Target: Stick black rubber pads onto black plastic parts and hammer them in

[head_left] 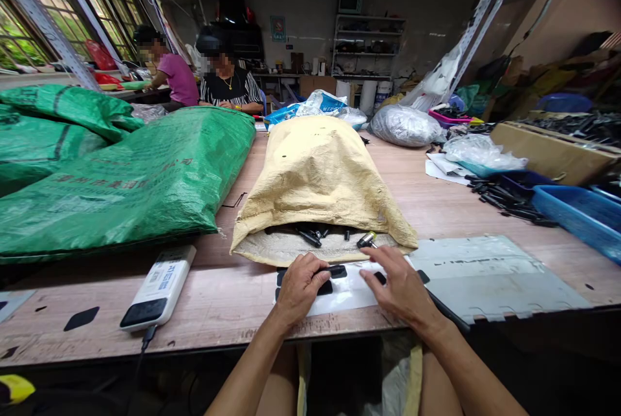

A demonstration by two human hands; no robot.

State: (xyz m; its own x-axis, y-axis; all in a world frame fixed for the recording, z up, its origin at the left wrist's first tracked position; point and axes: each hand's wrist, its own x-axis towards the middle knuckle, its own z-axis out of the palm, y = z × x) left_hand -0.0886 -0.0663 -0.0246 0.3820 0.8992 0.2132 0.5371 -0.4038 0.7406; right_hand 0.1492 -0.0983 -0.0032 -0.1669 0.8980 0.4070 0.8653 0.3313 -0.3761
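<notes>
My left hand (299, 283) is closed, thumb and fingers pinching a small black rod-like part (336, 270). Under it lies a white sheet (352, 296) with flat black rounded pieces (323, 287) on it. My right hand (400, 280) is beside it with thumb and fingers apart and nothing visible between them. Just beyond its fingertips, a black part with a metal end (366, 240) rests at the mouth of a yellow woven sack (323, 176). Several black cylindrical parts (309, 236) show inside that mouth. A black rod (446, 311) extends from beneath my right forearm.
A large green woven sack (160, 170) fills the left side. Before it lies a white power bank (160, 286) with a cable. A grey-blue sheet (499, 277), black parts (509, 199) and a blue tray (577, 215) are at right. Two people (228, 83) sit across.
</notes>
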